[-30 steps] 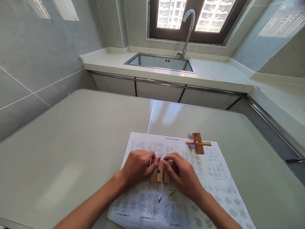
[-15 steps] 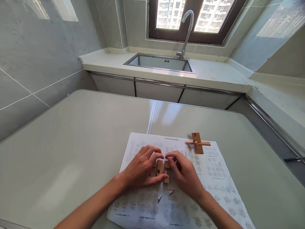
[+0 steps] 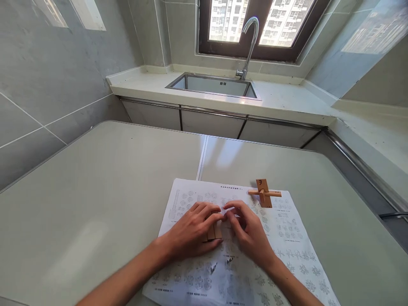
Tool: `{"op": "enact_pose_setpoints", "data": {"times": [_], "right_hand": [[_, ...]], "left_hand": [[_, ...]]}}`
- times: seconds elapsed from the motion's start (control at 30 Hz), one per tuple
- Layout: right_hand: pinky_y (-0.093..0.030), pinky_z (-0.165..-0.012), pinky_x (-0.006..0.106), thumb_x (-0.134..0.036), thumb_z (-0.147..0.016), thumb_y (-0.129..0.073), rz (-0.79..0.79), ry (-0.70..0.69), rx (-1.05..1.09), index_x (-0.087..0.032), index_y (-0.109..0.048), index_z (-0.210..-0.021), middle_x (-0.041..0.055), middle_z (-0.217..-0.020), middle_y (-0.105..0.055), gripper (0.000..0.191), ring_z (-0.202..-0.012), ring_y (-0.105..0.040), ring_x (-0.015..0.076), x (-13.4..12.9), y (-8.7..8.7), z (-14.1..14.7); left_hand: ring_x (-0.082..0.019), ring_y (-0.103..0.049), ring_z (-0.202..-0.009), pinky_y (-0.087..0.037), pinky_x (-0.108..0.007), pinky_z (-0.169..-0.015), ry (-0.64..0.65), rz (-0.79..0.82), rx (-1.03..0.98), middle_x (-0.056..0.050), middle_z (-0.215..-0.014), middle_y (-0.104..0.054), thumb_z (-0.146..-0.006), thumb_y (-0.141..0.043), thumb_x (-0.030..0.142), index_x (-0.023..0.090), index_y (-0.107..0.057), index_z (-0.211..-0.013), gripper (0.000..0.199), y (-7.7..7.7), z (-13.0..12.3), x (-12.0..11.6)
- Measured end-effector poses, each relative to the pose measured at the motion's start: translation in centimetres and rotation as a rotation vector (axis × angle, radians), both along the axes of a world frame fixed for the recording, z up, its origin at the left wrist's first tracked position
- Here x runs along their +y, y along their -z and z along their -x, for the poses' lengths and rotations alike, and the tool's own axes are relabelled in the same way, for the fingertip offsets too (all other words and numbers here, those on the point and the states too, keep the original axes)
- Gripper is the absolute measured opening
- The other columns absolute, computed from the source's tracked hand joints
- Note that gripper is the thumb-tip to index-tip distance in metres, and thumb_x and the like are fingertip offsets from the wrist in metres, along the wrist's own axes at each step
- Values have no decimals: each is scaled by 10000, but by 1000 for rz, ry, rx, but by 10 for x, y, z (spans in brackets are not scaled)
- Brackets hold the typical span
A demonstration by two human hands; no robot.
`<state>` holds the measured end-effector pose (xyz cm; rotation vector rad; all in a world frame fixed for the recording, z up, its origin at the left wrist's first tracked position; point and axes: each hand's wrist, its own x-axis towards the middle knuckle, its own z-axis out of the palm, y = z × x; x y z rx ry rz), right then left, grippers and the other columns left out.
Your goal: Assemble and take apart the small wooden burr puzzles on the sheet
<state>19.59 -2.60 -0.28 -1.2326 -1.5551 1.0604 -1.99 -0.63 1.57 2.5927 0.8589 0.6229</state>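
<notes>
Wooden puzzle pieces lie side by side on the printed sheet, partly hidden under my left hand. My left thumb presses along their near edge while the fingers curl over the far side, gripping them. Just to the right, my right hand has its fingers bent and drawn together, fingertips close to my left index fingertip. Whatever those right fingers hold, if anything, is hidden. A cross-shaped wooden assembly with a dark mark on its upper plate rests at the sheet's far right edge.
The printed sheet, covered in small diagrams and slightly torn near the middle, lies on a pale table with a seam. Beyond stand a counter, a sink with a tall faucet, and a window.
The wooden pieces, earlier apart with a gap and notches showing, now sit close together under my left hand. My right fingers have come off the right-hand piece's visible spot.
</notes>
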Motion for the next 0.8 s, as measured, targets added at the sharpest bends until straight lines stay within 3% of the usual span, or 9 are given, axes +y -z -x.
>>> {"op": "enact_pose_setpoints", "data": {"times": [0.13,0.53,0.8], "right_hand": [[-550,-707,327,-437,-1079,-534,-1,54,-9,-234,-637,-1105,92,-1066,-692,229,-936,-699,234,2,2,0],[-501,-681,319,-407,-1067,-536,27,29,-55,-229,-638,-1101,54,-932,-692,208,-777,-642,197,2,4,0],[-496,-680,314,-370,-1057,-530,31,14,-84,-228,-638,-1095,50,-921,-702,182,-730,-629,190,2,0,-1]], "left_hand": [[-313,-597,-1289,-509,-482,-1115,-71,-6,16,-130,-1368,-637,-936,-706,252,211,-567,-1295,388,0,5,5],[-321,-561,-1303,-506,-520,-1097,-377,-2,47,-137,-1418,-559,-1023,-578,286,231,-611,-1239,225,6,40,41],[-317,-558,-1289,-510,-528,-1089,-444,27,51,-119,-1442,-553,-1059,-546,394,244,-615,-1262,261,5,54,51]]}}
